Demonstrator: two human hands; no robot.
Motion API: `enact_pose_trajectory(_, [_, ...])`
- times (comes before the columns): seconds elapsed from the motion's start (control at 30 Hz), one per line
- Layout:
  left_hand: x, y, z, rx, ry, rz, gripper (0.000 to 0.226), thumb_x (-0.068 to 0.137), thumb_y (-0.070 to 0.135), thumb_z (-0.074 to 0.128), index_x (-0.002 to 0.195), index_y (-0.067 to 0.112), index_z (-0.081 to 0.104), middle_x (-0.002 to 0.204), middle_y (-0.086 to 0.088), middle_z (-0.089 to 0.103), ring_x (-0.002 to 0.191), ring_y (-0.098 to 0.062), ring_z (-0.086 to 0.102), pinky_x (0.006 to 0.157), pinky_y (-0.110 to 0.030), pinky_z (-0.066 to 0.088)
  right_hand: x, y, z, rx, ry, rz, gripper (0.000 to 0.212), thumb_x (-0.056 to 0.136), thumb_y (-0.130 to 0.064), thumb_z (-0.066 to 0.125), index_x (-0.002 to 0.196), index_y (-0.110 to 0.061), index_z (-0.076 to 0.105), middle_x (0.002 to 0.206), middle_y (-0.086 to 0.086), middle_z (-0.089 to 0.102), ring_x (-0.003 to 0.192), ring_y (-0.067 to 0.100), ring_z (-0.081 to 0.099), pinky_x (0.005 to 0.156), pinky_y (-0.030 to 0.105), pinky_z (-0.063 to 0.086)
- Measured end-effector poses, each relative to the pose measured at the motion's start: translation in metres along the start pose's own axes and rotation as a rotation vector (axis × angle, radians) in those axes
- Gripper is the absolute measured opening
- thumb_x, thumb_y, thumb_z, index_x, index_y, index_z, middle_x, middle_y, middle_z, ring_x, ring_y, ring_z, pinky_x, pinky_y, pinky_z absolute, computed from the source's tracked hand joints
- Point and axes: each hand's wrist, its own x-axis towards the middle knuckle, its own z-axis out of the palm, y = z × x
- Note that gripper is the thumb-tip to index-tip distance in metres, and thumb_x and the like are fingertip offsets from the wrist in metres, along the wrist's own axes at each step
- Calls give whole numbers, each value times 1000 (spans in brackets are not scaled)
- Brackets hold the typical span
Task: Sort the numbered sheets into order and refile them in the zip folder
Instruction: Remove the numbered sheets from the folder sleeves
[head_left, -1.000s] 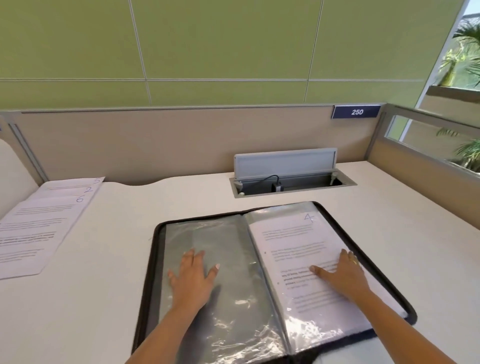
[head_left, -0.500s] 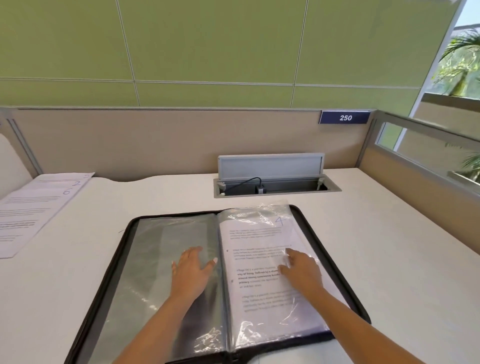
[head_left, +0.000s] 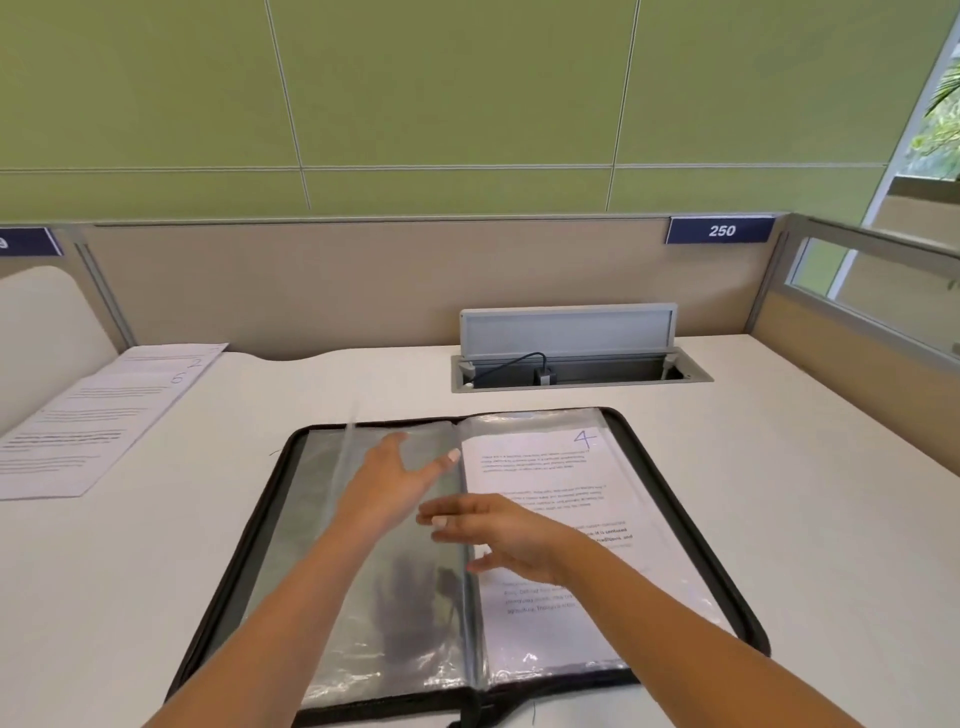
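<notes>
Neither grip is closed on anything: the left hand (head_left: 397, 486) is spread flat with straight fingers against a clear sleeve (head_left: 351, 452) that stands half-raised over the left side, and the right hand (head_left: 501, 540) hovers with straight fingers pointing left above the fold. Under them the zip folder (head_left: 395, 711) lies open on the near middle of the worktop (head_left: 779, 467), with the sheet marked 4 (head_left: 550, 478) in its right-hand sleeve. The loose sheets (head_left: 88, 421), showing 2 and 6, lie overlapped at the far left, well apart from the folder.
</notes>
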Motion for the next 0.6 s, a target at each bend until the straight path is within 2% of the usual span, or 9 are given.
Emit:
enact_pose_trajectory(0.07, [-3, -4, 1, 135, 23, 66, 82, 80, 62, 58, 144, 21, 29, 151, -3, 31, 135, -24, 36, 109, -43, 32, 8, 8, 5, -93, 25, 12, 29, 91, -28, 60, 120, -25, 59, 125, -10, 58, 120, 11, 49, 96, 34, 39])
enact_pose_trajectory(0.17, [-4, -7, 9, 269, -9, 133, 76, 85, 55, 57, 146, 21, 26, 152, -1, 25, 137, -21, 31, 109, -43, 30, 12, 19, 0, -122, 137, 18, 24, 89, -19, 63, 113, -15, 64, 113, 0, 63, 105, 15, 58, 97, 33, 46])
enact_pose_trajectory(0.3, [-1, -10, 28, 322, -129, 170, 65, 90, 47, 54, 143, 19, 30, 151, 0, 28, 136, -20, 32, 109, -38, 30, 3, 25, -32, -275, 337, -18, 15, 89, -15, 62, 104, -12, 66, 104, 3, 67, 87, 10, 61, 79, 21, 50])
enact_pose_trajectory(0.37, [3, -12, 39, 363, -173, 187, 62, 92, 46, 51, 143, 17, 30, 151, -1, 28, 137, -20, 31, 110, -38, 29, -3, 26, -56, -375, 436, -8, 17, 90, -16, 61, 105, -11, 66, 108, 4, 67, 86, 7, 59, 70, 11, 45])
enact_pose_trajectory(0.43, [9, -13, 50, 386, -204, 214, 61, 94, 44, 49, 144, 16, 29, 152, -2, 27, 138, -19, 30, 110, -37, 28, -7, 28, -82, -458, 524, 19, 18, 89, -17, 61, 105, -10, 66, 109, 4, 66, 90, 10, 59, 65, 9, 42])
enact_pose_trajectory(0.47, [12, -14, 55, 392, -219, 231, 60, 95, 43, 47, 145, 15, 28, 153, -3, 27, 139, -19, 29, 111, -36, 26, -8, 30, -94, -495, 562, 34, 18, 89, -17, 61, 105, -10, 66, 109, 4, 66, 92, 12, 59, 66, 10, 44])
enact_pose_trajectory(0.53, [19, -14, 65, 422, -251, 265, 61, 97, 43, 44, 147, 13, 25, 155, -5, 23, 142, -18, 23, 115, -35, 20, -9, 32, -115, -557, 639, 65, 17, 88, -16, 62, 104, -10, 66, 110, 5, 66, 98, 14, 59, 77, 17, 46])
enact_pose_trajectory(0.6, [26, -13, 73, 448, -279, 284, 63, 98, 42, 40, 148, 10, 21, 157, -8, 16, 145, -19, 15, 116, -34, 10, -8, 32, -132, -616, 694, 91, 20, 88, -16, 62, 107, -10, 65, 116, 5, 63, 102, 13, 56, 87, 21, 42])
